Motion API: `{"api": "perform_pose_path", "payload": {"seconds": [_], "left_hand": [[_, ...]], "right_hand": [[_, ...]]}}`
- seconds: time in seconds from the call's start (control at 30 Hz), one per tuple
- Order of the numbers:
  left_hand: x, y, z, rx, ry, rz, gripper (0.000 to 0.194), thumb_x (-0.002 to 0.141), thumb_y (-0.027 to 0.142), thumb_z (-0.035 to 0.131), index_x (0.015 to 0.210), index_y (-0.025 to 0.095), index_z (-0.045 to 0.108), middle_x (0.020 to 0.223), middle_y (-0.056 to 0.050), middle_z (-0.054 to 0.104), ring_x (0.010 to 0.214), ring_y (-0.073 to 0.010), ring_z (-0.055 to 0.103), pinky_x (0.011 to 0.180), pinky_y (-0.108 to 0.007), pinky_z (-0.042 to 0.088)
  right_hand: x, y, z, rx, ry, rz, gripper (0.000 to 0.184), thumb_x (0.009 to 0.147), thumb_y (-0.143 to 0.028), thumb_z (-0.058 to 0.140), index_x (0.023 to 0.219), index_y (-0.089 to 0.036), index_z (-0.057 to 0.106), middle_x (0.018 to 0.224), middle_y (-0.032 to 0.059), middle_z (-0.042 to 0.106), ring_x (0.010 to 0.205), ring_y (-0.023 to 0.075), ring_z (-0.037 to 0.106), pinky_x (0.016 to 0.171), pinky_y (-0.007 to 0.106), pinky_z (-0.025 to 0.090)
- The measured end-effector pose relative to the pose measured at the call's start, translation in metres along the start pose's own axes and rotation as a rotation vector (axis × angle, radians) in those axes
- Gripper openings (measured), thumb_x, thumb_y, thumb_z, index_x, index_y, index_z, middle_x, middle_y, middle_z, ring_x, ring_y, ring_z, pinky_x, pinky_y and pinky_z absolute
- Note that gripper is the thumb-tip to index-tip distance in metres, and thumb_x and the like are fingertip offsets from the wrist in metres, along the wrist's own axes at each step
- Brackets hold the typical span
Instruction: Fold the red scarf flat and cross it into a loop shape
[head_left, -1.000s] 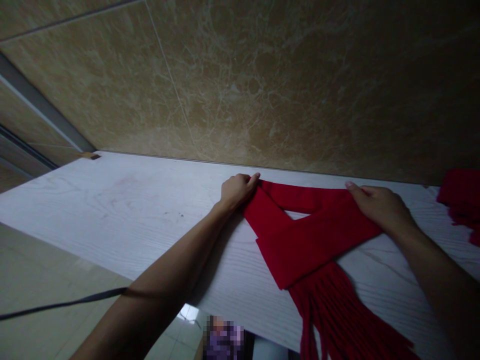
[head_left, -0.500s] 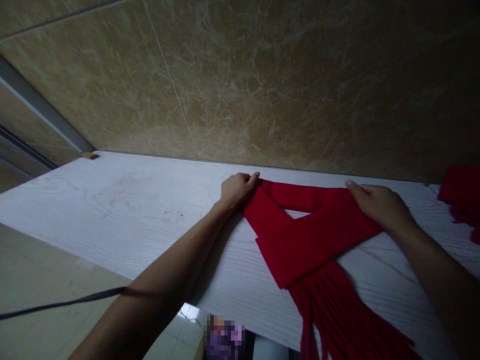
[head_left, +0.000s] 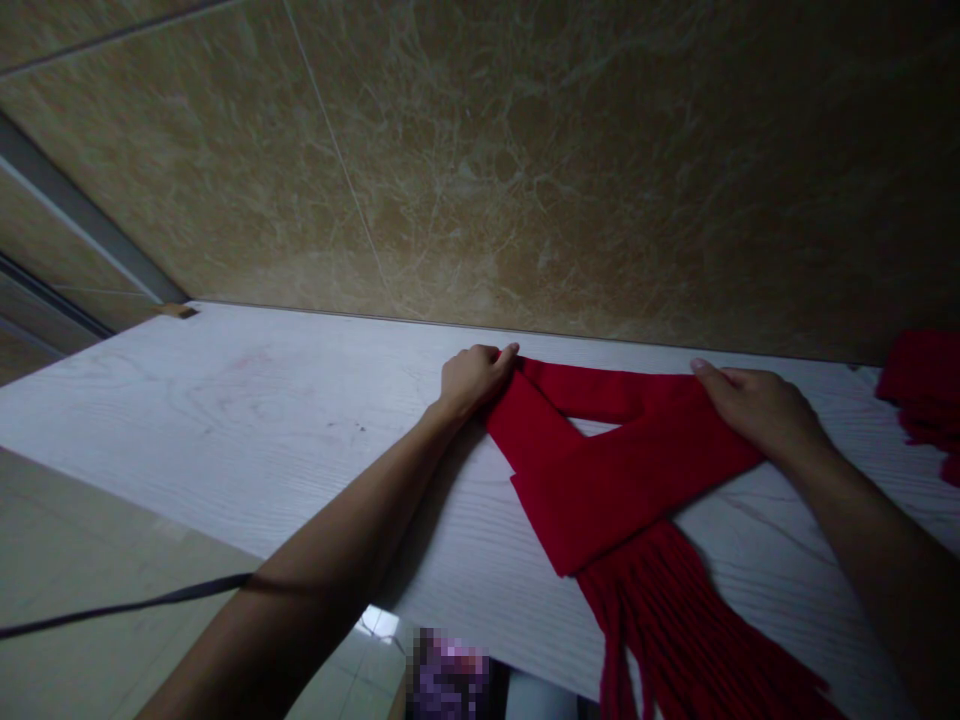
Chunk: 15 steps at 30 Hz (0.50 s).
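Note:
A red fringed scarf (head_left: 600, 480) lies on the white wood-grain table (head_left: 247, 420), its two ends crossing in front to form a triangular loop. My left hand (head_left: 478, 378) is closed on the loop's left corner, thumb on top. At the opposite corner my right hand (head_left: 761, 408) grips the fold, its thumb along the top edge and its fingers partly hidden. One end lies across the other, and long fringe spreads from beneath the crossing toward the table's near edge.
More red fabric (head_left: 926, 400) sits in a heap at the right edge of the table. A brown marbled wall (head_left: 525, 180) runs along the back. A dark strap (head_left: 127, 605) stretches left from my left forearm, above the tiled floor (head_left: 97, 540).

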<state>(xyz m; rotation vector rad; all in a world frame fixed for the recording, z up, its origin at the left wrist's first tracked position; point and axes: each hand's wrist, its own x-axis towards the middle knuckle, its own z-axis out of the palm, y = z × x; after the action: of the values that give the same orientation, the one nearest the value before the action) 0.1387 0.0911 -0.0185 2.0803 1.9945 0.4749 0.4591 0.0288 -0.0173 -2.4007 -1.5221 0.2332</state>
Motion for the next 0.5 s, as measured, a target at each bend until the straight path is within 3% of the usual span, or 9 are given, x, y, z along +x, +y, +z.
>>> {"api": "perform_pose_path", "payload": {"seconds": [0.5], "left_hand": [[0.0003, -0.0009, 0.0015, -0.005, 0.016, 0.002, 0.064, 0.100, 0.066, 0.032, 0.090, 0.021, 0.077, 0.093, -0.012, 0.077, 0.092, -0.0274, 0.071, 0.076, -0.033, 0.046]], "right_hand": [[-0.0010, -0.0017, -0.0001, -0.015, 0.000, 0.010, 0.061, 0.099, -0.060, 0.031, 0.099, -0.019, 0.075, 0.110, 0.0218, 0.074, 0.096, 0.0320, 0.067, 0.073, 0.037, 0.041]]}}
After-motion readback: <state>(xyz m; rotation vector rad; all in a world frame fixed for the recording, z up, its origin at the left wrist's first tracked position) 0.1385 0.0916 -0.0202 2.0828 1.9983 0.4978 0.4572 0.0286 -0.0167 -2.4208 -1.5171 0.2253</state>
